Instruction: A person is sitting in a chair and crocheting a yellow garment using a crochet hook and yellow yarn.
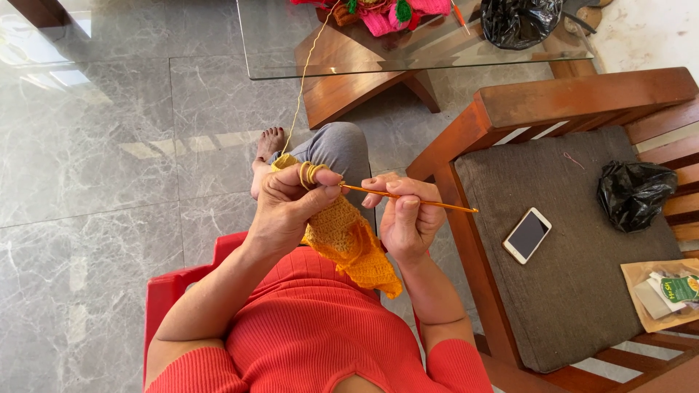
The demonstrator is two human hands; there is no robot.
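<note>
My left hand [287, 207] pinches the top edge of a yellow-orange crocheted piece [349, 247], with yellow yarn [300, 94] looped around the forefinger. The piece hangs down over my lap. My right hand [404, 222] grips an orange crochet hook [429, 204]; its tip meets the work by my left thumb and its tail points right. The yarn strand runs up from my left hand to the glass table.
A glass-topped wooden table [349, 69] stands ahead, bearing pink and green yarn work [397, 13] and a black bag [518, 20]. To my right, a wooden chair [582, 98] with a grey cushion holds a phone [527, 235], a black bag [635, 195] and a paper packet [666, 291].
</note>
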